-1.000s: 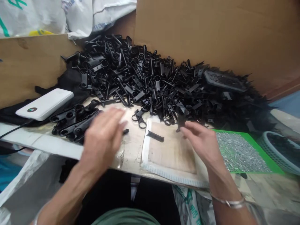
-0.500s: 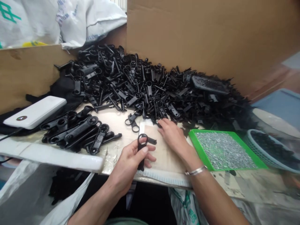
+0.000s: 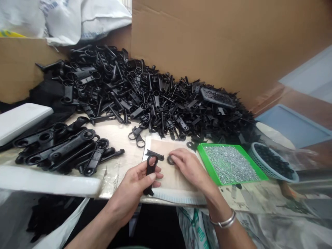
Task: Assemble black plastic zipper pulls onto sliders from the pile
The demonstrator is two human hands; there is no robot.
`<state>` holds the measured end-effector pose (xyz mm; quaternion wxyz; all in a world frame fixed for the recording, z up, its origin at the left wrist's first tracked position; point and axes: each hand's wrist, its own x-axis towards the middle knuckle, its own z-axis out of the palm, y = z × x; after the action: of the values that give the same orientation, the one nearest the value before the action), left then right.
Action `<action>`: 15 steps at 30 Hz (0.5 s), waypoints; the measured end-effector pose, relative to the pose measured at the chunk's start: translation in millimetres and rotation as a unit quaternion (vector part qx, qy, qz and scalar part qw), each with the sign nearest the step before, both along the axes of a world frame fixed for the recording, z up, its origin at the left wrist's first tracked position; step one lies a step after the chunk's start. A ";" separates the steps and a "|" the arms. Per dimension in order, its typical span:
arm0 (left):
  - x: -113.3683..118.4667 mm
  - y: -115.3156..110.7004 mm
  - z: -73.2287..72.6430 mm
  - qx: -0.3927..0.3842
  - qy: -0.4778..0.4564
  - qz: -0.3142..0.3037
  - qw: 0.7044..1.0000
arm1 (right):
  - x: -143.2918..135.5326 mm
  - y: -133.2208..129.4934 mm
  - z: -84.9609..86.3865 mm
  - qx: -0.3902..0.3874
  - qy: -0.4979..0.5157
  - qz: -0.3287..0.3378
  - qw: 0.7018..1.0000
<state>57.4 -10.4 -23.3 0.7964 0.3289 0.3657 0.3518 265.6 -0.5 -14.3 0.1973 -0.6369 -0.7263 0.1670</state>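
Note:
My left hand (image 3: 135, 181) is closed on a black plastic arm with a ring end (image 3: 150, 172), held upright between thumb and fingers over the front of the table. In my right hand (image 3: 187, 166) a small black ring (image 3: 170, 159) is pinched between thumb and fingertips, a little right of the held arm. Just beyond my left fingers lies a short black plastic strip (image 3: 155, 154) on the tan board (image 3: 166, 145). A black part with two rings (image 3: 137, 136) rests on the table farther back.
A large heap of black plastic parts (image 3: 145, 93) fills the back. Stacked black arms (image 3: 62, 147) lie left, by a white power bank (image 3: 24, 121). At right stand a green tray (image 3: 230, 164) of small metal pins and a basket (image 3: 252, 155) of black pieces.
My right hand has drawn back from the heap's edge toward me and now holds the small black ring. My left hand keeps the plastic arm. The whole view has shifted right.

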 end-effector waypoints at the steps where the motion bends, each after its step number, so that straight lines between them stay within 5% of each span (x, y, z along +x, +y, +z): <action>1: 0.9 0.1 0.7 -0.010 -0.011 0.004 1.000 | -1.8 -0.5 0.8 0.007 -0.008 0.001 1.000; 9: -1.4 -0.2 2.8 -0.015 -0.059 0.023 0.998 | 0.9 3.0 8.9 -0.015 -0.096 0.078 0.992; 15: 0.4 2.2 1.8 0.000 -0.064 0.010 0.998 | -14.9 -12.0 17.7 0.115 0.114 0.071 0.984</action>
<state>57.8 -8.1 -21.5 0.8143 0.3025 0.3175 0.3803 250.7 -12.4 3.4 0.3383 -0.5339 -0.7567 0.1672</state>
